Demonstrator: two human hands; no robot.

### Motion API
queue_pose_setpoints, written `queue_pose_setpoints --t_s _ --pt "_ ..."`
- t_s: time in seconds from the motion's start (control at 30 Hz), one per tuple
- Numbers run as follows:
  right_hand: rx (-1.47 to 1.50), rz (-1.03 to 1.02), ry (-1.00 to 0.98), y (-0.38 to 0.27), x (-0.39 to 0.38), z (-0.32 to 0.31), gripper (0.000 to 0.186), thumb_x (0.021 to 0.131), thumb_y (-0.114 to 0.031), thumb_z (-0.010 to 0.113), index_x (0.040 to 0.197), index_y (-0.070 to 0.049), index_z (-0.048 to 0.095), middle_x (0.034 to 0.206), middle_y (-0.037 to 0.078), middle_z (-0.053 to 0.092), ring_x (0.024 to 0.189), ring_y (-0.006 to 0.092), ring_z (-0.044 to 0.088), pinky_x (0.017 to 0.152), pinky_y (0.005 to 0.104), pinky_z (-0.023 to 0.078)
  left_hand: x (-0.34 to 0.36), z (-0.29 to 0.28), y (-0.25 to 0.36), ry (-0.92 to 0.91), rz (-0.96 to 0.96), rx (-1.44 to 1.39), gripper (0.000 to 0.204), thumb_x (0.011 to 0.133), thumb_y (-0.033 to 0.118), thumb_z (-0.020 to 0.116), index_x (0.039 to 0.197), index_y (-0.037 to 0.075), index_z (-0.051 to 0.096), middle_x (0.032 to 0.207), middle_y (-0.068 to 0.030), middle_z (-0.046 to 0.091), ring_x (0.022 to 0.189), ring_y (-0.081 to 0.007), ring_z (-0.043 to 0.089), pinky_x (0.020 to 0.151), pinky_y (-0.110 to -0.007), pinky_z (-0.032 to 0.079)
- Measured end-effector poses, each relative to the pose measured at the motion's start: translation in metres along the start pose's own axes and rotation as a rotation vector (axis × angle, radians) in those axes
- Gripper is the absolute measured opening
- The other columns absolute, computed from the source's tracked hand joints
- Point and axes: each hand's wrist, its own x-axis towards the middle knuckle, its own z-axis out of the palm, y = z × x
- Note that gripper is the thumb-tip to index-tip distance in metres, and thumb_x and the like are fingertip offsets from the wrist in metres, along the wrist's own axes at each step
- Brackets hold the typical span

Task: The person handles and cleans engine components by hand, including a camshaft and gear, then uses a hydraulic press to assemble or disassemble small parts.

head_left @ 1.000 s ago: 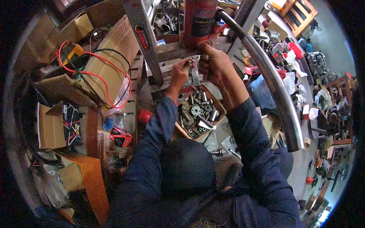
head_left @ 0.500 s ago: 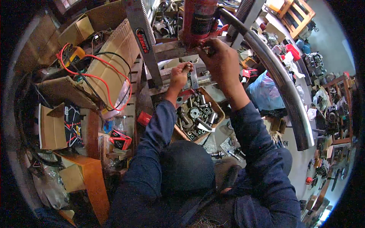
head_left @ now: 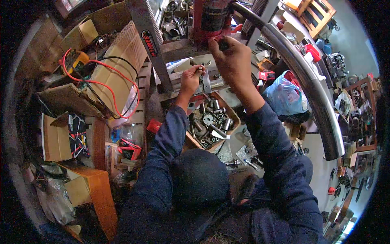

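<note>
At the top centre stands a red bottle jack (head_left: 209, 20) within a grey steel press frame (head_left: 148, 36). My right hand (head_left: 233, 61) is closed at the jack's lower edge, thumb and fingers curled together; whatever they grip is hidden. Lower and to the left, my left hand (head_left: 190, 82) pinches a small metal part (head_left: 201, 69), too small to name. Beside it hangs a flat metal strip (head_left: 206, 83). A long steel pipe handle (head_left: 302, 77) slopes from the jack down to the right.
Below my hands sits a tray (head_left: 235, 129) of loose metal parts. On the left are a cardboard box (head_left: 118, 61) with red and black cables, and an orange wooden cabinet (head_left: 99, 199). A blue plastic bag (head_left: 284, 97) and scattered machine parts lie on the right.
The pipe handle's lower end has shifted a little to the right. My right hand has turned slightly at the jack's base. My left hand stays nearly in place, still pinching the small part.
</note>
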Motion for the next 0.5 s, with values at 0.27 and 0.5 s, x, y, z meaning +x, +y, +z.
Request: queue_pose_setpoints --t_s 0.27,0.5 --pt "0.596 0.477 -0.398 0.064 -0.046 0.021 0.027 0.091 -0.011 0.06 0.116 -0.001 0.057 0.093 0.01 0.068 0.079 0.0136 0.062 0.067 0.0285 0.047 0.0 -0.002 0.004 -0.029 -0.145 0.027 0.01 0.092 0.005 0.058 0.096 0.001 0.066 0.083 -0.0019 0.065 0.08 -0.0105 0.06 0.075 -0.027 0.049" --pt "0.37 0.268 -0.146 0.079 -0.047 0.061 0.018 0.085 -0.008 0.071 0.099 0.003 0.069 0.084 0.003 0.07 0.074 0.0062 0.059 0.064 0.0239 0.048 0.003 -0.004 -0.015 -0.045 -0.029 -0.46 0.013 0.093 0.007 0.06 0.101 0.0 0.067 0.088 -0.0024 0.066 0.082 -0.0116 0.062 0.076 -0.029 0.051"
